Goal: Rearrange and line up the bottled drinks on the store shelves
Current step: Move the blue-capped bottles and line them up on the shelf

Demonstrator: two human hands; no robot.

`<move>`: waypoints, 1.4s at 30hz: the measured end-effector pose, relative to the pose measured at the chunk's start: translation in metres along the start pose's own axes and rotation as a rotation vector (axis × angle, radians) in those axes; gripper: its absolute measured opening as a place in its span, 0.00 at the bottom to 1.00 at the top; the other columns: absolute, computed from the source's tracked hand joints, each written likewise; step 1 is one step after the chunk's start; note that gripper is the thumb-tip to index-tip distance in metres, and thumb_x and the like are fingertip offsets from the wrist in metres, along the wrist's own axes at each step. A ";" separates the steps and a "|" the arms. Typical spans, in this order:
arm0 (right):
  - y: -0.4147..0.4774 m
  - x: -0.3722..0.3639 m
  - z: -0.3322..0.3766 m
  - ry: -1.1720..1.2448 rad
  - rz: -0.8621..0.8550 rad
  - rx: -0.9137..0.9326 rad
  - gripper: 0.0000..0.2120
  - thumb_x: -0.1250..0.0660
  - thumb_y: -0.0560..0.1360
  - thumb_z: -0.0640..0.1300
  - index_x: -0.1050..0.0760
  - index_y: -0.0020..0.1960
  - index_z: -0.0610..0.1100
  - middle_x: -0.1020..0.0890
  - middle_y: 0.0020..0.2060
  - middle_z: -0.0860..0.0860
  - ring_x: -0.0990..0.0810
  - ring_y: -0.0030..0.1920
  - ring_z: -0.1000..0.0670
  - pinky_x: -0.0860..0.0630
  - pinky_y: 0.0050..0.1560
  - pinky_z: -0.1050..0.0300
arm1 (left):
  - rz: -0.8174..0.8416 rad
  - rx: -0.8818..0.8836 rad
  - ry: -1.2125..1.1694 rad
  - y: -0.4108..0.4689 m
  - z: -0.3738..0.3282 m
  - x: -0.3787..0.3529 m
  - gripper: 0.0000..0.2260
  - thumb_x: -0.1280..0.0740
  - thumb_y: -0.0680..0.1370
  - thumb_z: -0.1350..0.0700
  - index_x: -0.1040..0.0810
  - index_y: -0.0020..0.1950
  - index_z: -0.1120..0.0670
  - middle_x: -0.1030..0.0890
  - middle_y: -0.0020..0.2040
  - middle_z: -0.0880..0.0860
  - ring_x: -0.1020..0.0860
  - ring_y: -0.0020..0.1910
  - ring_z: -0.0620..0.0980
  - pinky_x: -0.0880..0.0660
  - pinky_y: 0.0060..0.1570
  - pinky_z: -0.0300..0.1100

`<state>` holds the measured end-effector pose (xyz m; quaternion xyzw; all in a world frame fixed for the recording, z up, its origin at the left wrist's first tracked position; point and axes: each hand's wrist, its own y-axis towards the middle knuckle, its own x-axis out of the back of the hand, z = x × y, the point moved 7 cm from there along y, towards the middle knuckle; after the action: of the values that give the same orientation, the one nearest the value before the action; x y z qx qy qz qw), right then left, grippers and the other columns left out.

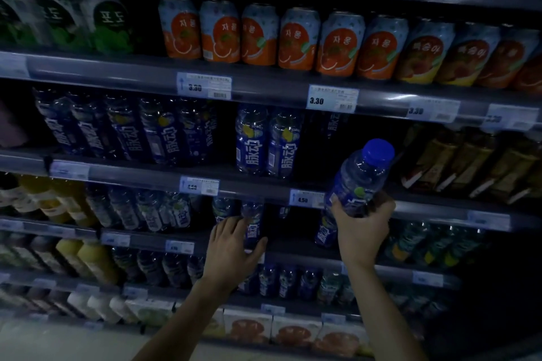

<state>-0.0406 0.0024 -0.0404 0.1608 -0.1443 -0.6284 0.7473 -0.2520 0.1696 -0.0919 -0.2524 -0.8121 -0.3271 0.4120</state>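
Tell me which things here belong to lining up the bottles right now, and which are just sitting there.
In the job: blue-capped bottle, gripped by the right hand; blue-label bottle on the shelf, gripped by the left hand.

Just there: orange cans; green cans; brown bottles; yellow juice bottles; price tag.

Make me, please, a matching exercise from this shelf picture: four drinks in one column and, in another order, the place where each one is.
Drinks
1. blue-capped bottle
2. blue-labelled bottle
3. orange cans
4. yellow juice bottles

Places
A. standing, with the left hand around it
B. far left, low down
C. in a row on the upper shelf
D. lifted in the right hand

Pairs: 1-D, 2-A, 3-C, 4-B
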 end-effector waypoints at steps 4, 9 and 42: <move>-0.027 -0.006 -0.011 -0.023 0.019 -0.037 0.29 0.21 0.65 0.47 0.35 0.59 0.53 0.23 0.50 0.57 0.23 0.48 0.68 0.29 0.43 0.77 | 0.032 0.020 -0.028 -0.011 0.023 -0.005 0.23 0.34 0.76 0.43 0.27 0.66 0.56 0.24 0.60 0.54 0.27 0.61 0.57 0.30 0.61 0.55; -0.070 -0.020 -0.040 -0.031 0.065 -0.075 0.31 0.21 0.65 0.47 0.35 0.61 0.52 0.23 0.52 0.58 0.24 0.50 0.68 0.28 0.45 0.76 | 0.069 0.047 -0.022 -0.019 0.058 -0.020 0.25 0.36 0.76 0.41 0.28 0.67 0.56 0.24 0.60 0.55 0.28 0.60 0.58 0.29 0.60 0.54; -0.095 -0.134 -0.245 -0.069 0.123 -0.133 0.26 0.22 0.66 0.49 0.34 0.54 0.63 0.21 0.46 0.66 0.20 0.46 0.64 0.27 0.43 0.74 | 0.127 -0.002 0.149 0.004 0.187 -0.193 0.28 0.42 0.77 0.39 0.28 0.69 0.57 0.26 0.65 0.60 0.32 0.68 0.61 0.33 0.66 0.57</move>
<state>-0.0459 0.1336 -0.3044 0.0800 -0.1376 -0.5946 0.7881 -0.2409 0.2833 -0.3353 -0.2787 -0.7613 -0.3190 0.4909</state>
